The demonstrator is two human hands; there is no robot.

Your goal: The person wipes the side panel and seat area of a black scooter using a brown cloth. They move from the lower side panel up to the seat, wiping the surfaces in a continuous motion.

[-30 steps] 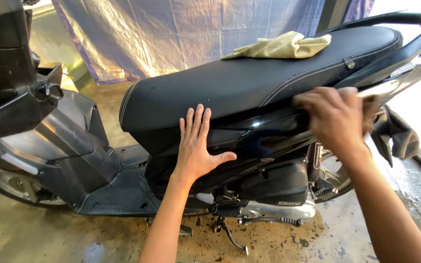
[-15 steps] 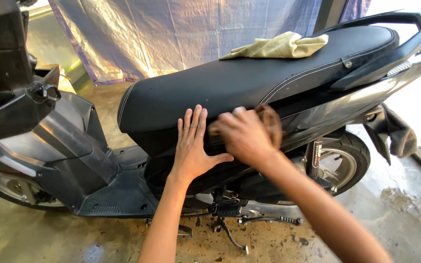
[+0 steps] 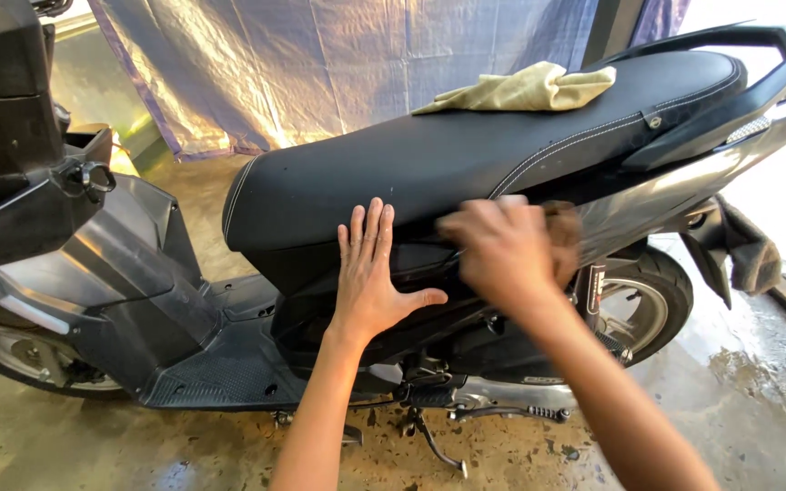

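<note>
A black scooter [image 3: 120, 273] stands side-on in front of me. My left hand [image 3: 373, 273] lies flat, fingers spread, on the dark side panel [image 3: 657, 195] just under the black seat [image 3: 466, 155]. My right hand [image 3: 502, 250], blurred by motion, presses a small brown cloth [image 3: 564, 232] against the same panel to the right of the left hand. A yellow-green cloth [image 3: 525, 89] lies crumpled on top of the seat toward the back.
A blue-grey tarp [image 3: 366, 64] hangs behind the scooter. The concrete floor [image 3: 757, 391] is wet, with puddles at the right. The rear wheel [image 3: 643, 305], a footpeg [image 3: 511, 414] and the side stand [image 3: 434, 441] sit below my arms.
My right hand swept with the brown cloth from the rear of the side panel leftward toward my left hand, then back slightly right. My left hand stayed flat in place.
</note>
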